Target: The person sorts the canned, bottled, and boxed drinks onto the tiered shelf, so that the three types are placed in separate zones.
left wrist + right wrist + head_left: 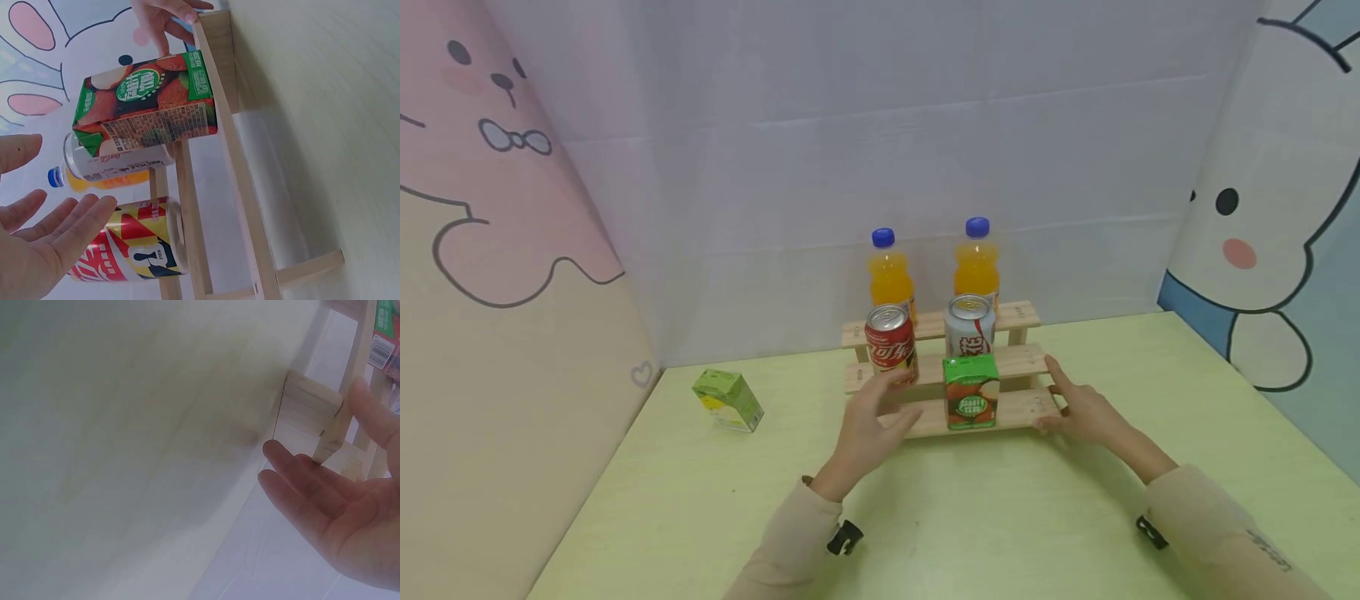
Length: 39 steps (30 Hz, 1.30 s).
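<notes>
A three-tier wooden rack (1021,360) stands on the table. On its bottom tier is a green-topped juice box (972,393), while the middle tier bears a red Coke can (891,340) and a white drink can (969,325). Two orange drink bottles (891,279) with blue caps stand at the top tier. My left hand (867,421) hovers before the red can, fingers spread and holding nothing; the left wrist view shows a gap to the can. My right hand (1086,412) touches the rack's right end, thumb against the front plank, its fingers (306,506) fairly straight.
A green-yellow drink carton (728,400) sits on the table (647,500) to the left of the rack. White cloth (760,183) hangs behind the rack, and cartoon-printed panels (1262,250) flank the table.
</notes>
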Available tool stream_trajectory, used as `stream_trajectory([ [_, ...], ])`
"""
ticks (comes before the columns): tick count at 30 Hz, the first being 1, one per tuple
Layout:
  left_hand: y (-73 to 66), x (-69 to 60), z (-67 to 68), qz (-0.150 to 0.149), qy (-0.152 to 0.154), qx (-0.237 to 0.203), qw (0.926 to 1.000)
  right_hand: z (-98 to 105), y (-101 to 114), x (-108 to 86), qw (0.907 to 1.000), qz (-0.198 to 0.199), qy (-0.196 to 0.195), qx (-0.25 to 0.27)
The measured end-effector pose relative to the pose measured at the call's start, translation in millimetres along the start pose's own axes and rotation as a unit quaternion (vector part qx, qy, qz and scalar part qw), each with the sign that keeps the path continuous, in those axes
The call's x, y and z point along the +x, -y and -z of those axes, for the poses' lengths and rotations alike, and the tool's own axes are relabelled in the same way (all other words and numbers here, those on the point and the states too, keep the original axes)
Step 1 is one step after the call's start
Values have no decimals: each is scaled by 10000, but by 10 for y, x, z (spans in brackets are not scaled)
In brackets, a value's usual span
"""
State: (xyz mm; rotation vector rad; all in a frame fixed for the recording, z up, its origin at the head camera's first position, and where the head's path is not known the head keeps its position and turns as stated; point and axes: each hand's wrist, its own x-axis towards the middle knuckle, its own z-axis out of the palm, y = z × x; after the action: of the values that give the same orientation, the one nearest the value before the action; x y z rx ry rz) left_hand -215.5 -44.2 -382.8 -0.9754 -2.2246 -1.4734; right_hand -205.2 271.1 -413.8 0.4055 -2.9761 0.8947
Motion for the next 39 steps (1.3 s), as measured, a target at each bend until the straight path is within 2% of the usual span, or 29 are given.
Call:
stream_trajectory([
  [6,74,-91,143,-44,-135,28,9999,-2,-8,-2,10000,-1,12,11],
  [12,138,-151,314,24,-204,430,9989,4,-19,3,10000,-65,-2,4],
  [19,229,-213,555,-22,-511,716,9961,2,-29,8,10000,12,-5,-5],
  [23,281,-240,695,91,-655,829,9944,6,-33,10,10000,-2,-5,-28],
  [32,428,-309,947,359,-831,745,9931,7,-25,14,10000,35,3,-5],
  [37,431,-318,1049,488,-976,952,9895,2,-17,13,10000,27,23,-4],
  [39,363,-311,1081,545,-1049,1016,9878,2,-20,16,10000,-12,31,-3],
])
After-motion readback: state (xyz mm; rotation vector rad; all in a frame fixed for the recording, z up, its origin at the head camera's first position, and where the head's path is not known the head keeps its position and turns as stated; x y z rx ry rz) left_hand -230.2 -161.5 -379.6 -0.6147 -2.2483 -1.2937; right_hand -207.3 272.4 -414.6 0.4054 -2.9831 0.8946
